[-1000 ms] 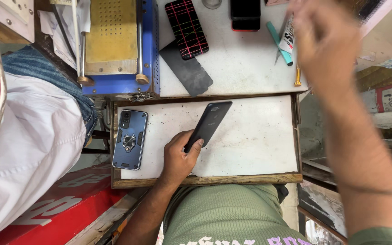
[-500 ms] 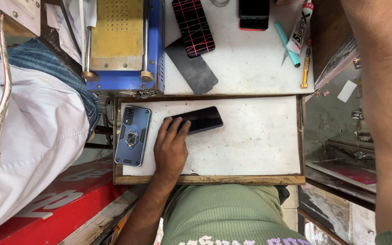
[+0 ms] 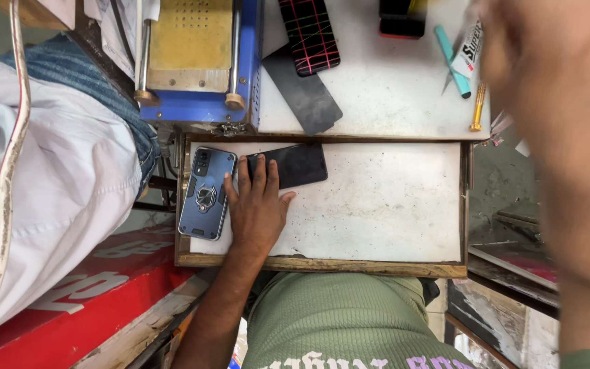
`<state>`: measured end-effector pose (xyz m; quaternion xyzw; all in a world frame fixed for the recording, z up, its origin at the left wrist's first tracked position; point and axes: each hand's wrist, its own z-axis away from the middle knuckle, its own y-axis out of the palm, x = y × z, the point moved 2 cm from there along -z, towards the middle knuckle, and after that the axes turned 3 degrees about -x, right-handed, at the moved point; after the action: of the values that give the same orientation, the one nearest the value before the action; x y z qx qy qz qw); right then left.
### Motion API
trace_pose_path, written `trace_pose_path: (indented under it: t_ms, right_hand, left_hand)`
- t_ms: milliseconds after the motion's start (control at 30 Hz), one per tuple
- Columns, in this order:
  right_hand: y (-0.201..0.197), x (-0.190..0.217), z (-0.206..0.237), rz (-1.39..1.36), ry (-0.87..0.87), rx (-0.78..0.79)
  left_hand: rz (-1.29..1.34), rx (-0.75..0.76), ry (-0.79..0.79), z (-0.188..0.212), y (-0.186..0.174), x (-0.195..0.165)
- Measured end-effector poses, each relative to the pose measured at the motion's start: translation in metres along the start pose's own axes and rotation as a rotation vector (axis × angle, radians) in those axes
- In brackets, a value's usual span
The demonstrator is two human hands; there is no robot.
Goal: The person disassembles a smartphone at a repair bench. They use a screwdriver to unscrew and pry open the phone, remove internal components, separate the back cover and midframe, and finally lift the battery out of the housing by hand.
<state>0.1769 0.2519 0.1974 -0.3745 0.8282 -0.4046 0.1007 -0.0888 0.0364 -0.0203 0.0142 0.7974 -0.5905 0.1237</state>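
My left hand (image 3: 257, 212) lies flat on a white pull-out tray (image 3: 377, 219), its fingertips resting on the left end of a black phone (image 3: 302, 164) that lies face down near the tray's back edge. A blue phone (image 3: 206, 193) in a rugged case with a ring holder lies just left of that hand. My right hand (image 3: 548, 68) is raised close to the camera at the upper right and is blurred. Whether it holds anything does not show.
Behind the tray on the white bench top stand a blue machine with a yellow plate (image 3: 192, 41), a dark grey sheet (image 3: 305, 96), a black case with red lines (image 3: 308, 34), a teal pen (image 3: 452, 61), a glue tube (image 3: 464, 48) and a gold tool (image 3: 476, 106). A person in a white shirt (image 3: 49, 178) sits at the left.
My left hand has laid the black phone down flat from a tilted grip and now rests on top of it. My right hand stays raised and blurred at the right.
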Motion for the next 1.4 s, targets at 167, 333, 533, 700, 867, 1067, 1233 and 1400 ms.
trace_pose_path:
  t_ms: [167, 333, 533, 700, 867, 1067, 1233, 1400]
  right_hand:
    - [0.074, 0.050, 0.124, -0.554, 0.363, 0.754]
    - [0.115, 0.062, 0.163, -0.588, 0.374, 0.806]
    - [0.083, 0.063, 0.170, -0.198, 0.124, 0.606]
    - [0.074, 0.070, 0.181, -0.165, 0.139, 0.720]
    - [0.082, 0.068, 0.176, -0.311, 0.104, 0.766]
    - [0.091, 0.066, 0.184, -0.647, 0.261, 0.689]
    - [0.094, 0.058, 0.200, -1.065, 0.726, 0.594]
    - [0.108, 0.044, 0.206, -1.176, 0.985, 0.589]
  left_hand:
    - [0.308, -0.338, -0.178, -0.006, -0.027, 0.020]
    - [0.337, -0.483, -0.259, -0.030, -0.037, 0.050]
    - [0.392, -0.514, -0.236, -0.043, -0.038, 0.054]
    - [0.504, -0.458, -0.337, -0.043, -0.039, 0.057]
    - [0.476, -0.449, -0.255, -0.045, -0.047, 0.063]
    - [0.532, -0.470, -0.224, -0.047, -0.049, 0.062]
    - [0.544, -0.435, -0.271, -0.047, -0.047, 0.064]
    - [0.578, -0.430, -0.239, -0.046, -0.050, 0.064]
